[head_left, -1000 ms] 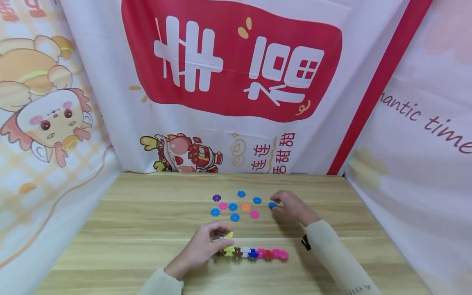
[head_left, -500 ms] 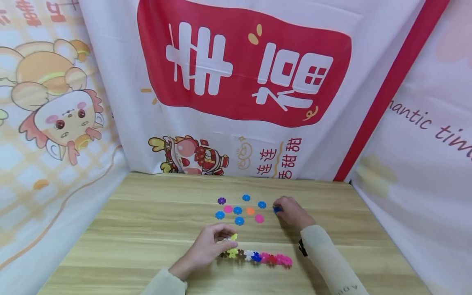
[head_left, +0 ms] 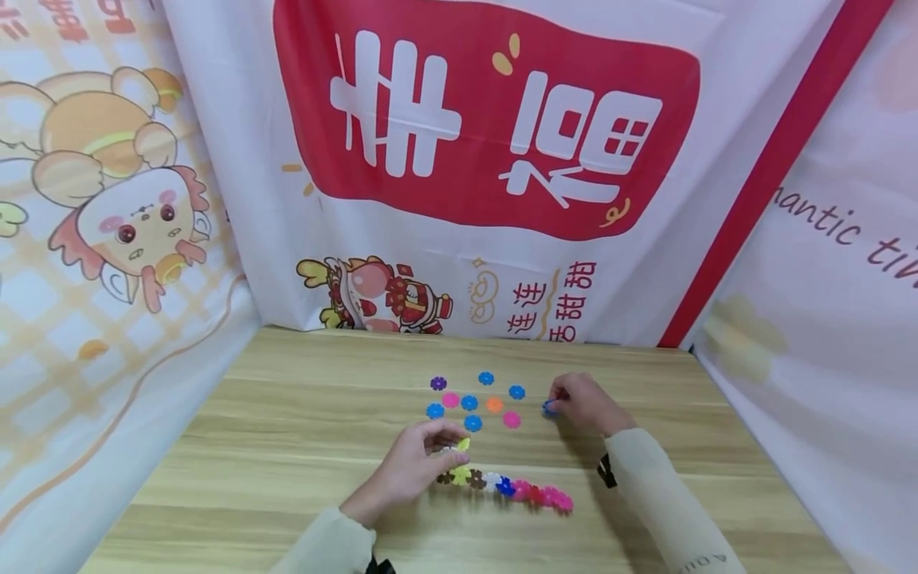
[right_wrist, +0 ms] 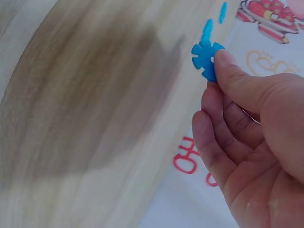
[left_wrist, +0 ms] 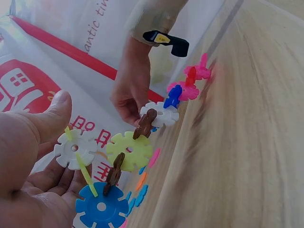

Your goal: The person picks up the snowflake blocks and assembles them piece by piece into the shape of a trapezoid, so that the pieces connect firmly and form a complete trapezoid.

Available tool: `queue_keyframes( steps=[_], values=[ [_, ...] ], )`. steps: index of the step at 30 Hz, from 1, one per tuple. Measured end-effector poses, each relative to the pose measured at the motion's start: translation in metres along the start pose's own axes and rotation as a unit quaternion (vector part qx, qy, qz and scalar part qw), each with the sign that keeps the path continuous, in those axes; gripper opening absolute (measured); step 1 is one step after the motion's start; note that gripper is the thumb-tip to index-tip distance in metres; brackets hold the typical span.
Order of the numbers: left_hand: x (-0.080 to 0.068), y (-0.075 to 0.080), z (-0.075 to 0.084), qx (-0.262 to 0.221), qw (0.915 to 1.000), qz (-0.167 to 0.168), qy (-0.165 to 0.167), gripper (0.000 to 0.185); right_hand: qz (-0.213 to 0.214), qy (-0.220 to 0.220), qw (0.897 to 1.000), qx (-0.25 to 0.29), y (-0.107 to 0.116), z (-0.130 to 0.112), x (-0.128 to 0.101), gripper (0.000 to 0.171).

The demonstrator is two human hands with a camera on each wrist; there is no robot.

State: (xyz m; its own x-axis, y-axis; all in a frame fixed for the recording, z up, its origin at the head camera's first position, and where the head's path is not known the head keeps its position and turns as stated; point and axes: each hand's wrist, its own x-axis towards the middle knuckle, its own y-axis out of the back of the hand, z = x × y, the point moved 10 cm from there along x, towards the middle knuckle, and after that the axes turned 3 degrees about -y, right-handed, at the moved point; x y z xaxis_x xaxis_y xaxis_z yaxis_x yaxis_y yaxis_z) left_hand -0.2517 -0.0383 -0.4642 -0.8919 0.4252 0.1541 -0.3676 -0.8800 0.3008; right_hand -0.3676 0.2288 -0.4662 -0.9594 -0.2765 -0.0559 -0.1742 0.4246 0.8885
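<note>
My left hand [head_left: 412, 466] holds the left end of a chain of interlocked notched plastic discs [head_left: 505, 486]. The chain slants across the front of the table, pink at its right end. In the left wrist view, a white disc [left_wrist: 75, 148] sits between thumb and fingers, beside a blue disc [left_wrist: 102, 205], brown ones and a yellow disc [left_wrist: 128, 151]. My right hand [head_left: 588, 401], back and to the right, pinches a single blue disc [right_wrist: 205, 59] between thumb and index finger, its other fingers loosely bent.
Several loose discs lie flat on the wooden table [head_left: 287, 430] beyond the left hand, among them a purple disc [head_left: 438, 383], an orange disc [head_left: 495, 405] and a pink disc [head_left: 511, 419]. Printed cloth [head_left: 488, 175] hangs at the back and both sides.
The left hand has shifted slightly away from the body, and the chain now slants more, its pink end nearer the body. The right hand keeps the blue disc, its grip turned slightly. The head view has shifted.
</note>
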Motion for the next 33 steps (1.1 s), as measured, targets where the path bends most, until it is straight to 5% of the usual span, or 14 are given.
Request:
queue_keyframes(
  steps=[8, 19, 33],
  values=[
    [0.012, -0.001, 0.011, 0.011, 0.9997, -0.005, -0.019, 0.027, 0.013, 0.078, 0.997, 0.018, 0.022, -0.039, -0.012, 0.012],
    [0.014, 0.002, 0.020, 0.012, 0.9991, 0.023, -0.034, 0.028, 0.030, 0.101, 0.993, 0.061, 0.041, -0.086, -0.033, 0.006],
    [0.019, 0.001, 0.021, 0.018, 0.9974, 0.060, -0.035, 0.022, 0.102, 0.181, 0.972, 0.109, 0.046, -0.145, -0.068, 0.007]
  ],
)
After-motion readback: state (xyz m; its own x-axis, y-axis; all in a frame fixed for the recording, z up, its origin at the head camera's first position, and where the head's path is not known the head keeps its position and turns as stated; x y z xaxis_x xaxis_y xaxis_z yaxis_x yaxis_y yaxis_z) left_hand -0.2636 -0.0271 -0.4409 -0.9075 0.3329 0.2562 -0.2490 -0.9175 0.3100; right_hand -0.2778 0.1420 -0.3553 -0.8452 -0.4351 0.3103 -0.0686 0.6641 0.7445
